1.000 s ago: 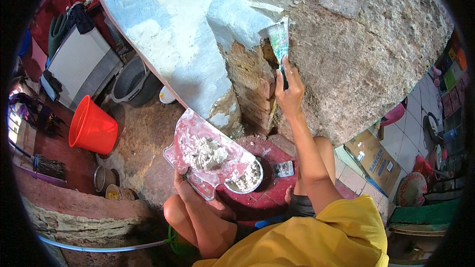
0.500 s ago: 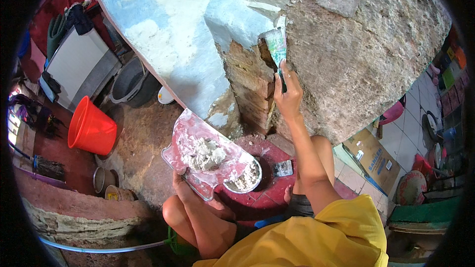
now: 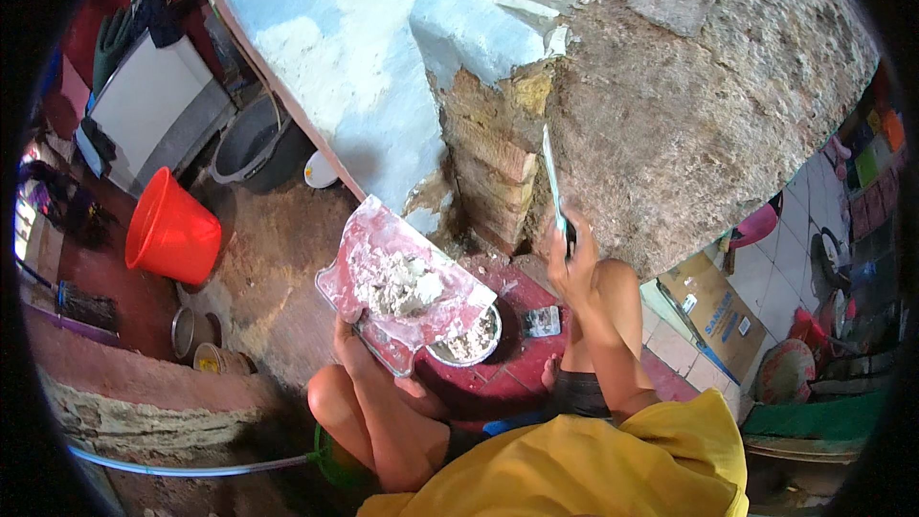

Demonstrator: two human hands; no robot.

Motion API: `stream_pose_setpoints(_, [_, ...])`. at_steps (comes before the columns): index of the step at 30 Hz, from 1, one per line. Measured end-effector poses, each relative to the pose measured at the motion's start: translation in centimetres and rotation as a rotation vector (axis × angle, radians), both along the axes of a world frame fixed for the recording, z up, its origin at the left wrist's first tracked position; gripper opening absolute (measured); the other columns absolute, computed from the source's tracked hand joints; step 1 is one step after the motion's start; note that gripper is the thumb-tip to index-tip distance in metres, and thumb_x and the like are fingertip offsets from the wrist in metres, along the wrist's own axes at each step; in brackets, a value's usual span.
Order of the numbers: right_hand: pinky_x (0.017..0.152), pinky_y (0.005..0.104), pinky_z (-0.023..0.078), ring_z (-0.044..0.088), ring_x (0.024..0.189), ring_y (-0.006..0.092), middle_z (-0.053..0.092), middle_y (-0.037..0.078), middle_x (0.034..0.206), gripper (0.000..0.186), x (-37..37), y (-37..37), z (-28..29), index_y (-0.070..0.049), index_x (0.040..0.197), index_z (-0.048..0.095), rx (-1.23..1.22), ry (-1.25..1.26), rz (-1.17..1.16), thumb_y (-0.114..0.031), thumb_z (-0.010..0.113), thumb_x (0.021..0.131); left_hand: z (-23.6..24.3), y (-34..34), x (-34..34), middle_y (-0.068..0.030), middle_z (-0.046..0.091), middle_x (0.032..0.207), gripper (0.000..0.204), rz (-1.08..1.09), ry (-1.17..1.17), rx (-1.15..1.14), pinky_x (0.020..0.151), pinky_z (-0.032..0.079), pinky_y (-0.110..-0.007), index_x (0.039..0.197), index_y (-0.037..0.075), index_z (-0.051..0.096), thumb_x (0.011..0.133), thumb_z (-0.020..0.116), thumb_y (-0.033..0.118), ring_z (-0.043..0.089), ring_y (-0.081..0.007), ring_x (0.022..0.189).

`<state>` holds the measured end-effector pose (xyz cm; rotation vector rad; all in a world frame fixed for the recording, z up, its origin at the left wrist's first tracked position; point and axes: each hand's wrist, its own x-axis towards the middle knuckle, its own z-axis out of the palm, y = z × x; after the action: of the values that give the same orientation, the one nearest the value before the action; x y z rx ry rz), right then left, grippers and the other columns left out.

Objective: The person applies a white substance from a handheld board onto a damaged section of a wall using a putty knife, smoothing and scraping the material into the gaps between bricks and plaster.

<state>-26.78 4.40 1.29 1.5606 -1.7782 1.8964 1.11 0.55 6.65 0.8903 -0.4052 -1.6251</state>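
My right hand (image 3: 574, 268) grips a putty knife (image 3: 552, 172), its blade pointing up and seen nearly edge-on. The knife stands in front of bare, broken brickwork (image 3: 493, 168) at the wall's corner, apart from it as far as I can tell. On a dab of fresh white putty (image 3: 556, 40) the blue paint ends. My left hand (image 3: 351, 345) holds a pink, putty-smeared board (image 3: 359, 244) by its near edge; its fingers are partly hidden underneath. A lumpy heap of white putty (image 3: 407, 287) lies on the board. Under the board's right end sits a bowl (image 3: 498, 333) of more white mix.
Rough bare wall (image 3: 689, 115) spreads to the right, blue-and-white painted wall (image 3: 335, 57) to the left. A small flat grey piece (image 3: 542, 322) lies on the red tiles. A red bucket (image 3: 174, 230) and black tub (image 3: 254, 148) stand left; flattened cardboard (image 3: 713, 302) lies right.
My right hand has drawn the putty knife down and away from the painted corner and turned its blade edge-on. White putty shows where the blade was. The board stays in my left hand.
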Motion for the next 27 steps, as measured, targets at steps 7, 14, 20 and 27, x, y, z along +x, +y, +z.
stream_pose_setpoints(7, [0.061, 0.0338, 0.047, 0.059, 0.068, 0.0287, 0.062, 0.017, 0.086, 0.028, 3.5, 4.6, 3.7, -0.002, 0.105, 0.06, 0.205, 0.159, 0.57, -0.005, 0.054, 0.078, -3.6, -1.1, 0.8, -0.016, 0.057, 0.11, 0.036, -0.116, 0.098, -0.034, 0.088, 0.046, -0.039, 0.113, -0.004, 0.05, 0.087, 0.043, 0.02, 0.058, -0.0271, 0.097])
stream_pose_setpoints(14, [0.058, 0.0332, 0.048, 0.058, 0.065, 0.0274, 0.063, 0.015, 0.084, 0.033, 1.2, 7.3, 4.7, -0.006, 0.108, 0.06, 0.374, 0.19, 0.8, -0.005, 0.053, 0.076, -1.6, 0.0, 2.1, -0.0183, 0.058, 0.105, 0.035, -0.185, 0.295, -0.04, 0.085, 0.049, -0.041, 0.112, -0.005, 0.051, 0.085, 0.043, 0.016, 0.06, -0.0289, 0.093])
stream_pose_setpoints(20, [0.06, 0.0346, 0.048, 0.059, 0.065, 0.0282, 0.061, 0.017, 0.082, 0.034, -1.2, 9.2, 3.6, -0.005, 0.108, 0.06, 0.481, 0.218, 0.693, -0.001, 0.051, 0.075, 0.2, -0.4, 3.1, -0.0215, 0.054, 0.114, 0.044, -0.192, 0.474, -0.096, 0.092, 0.043, -0.046, 0.118, -0.008, 0.045, 0.081, 0.044, 0.016, 0.056, -0.0326, 0.101])
stream_pose_setpoints(27, [0.061, 0.0336, 0.047, 0.058, 0.067, 0.0252, 0.059, 0.014, 0.079, 0.033, 1.4, 7.6, 4.8, 0.0, 0.109, 0.058, 0.332, 0.266, 0.745, 0.0, 0.052, 0.077, -0.5, -0.1, 3.1, -0.0194, 0.056, 0.111, 0.041, -0.244, 0.408, -0.078, 0.091, 0.044, -0.044, 0.115, -0.006, 0.048, 0.08, 0.046, 0.016, 0.057, -0.032, 0.099])
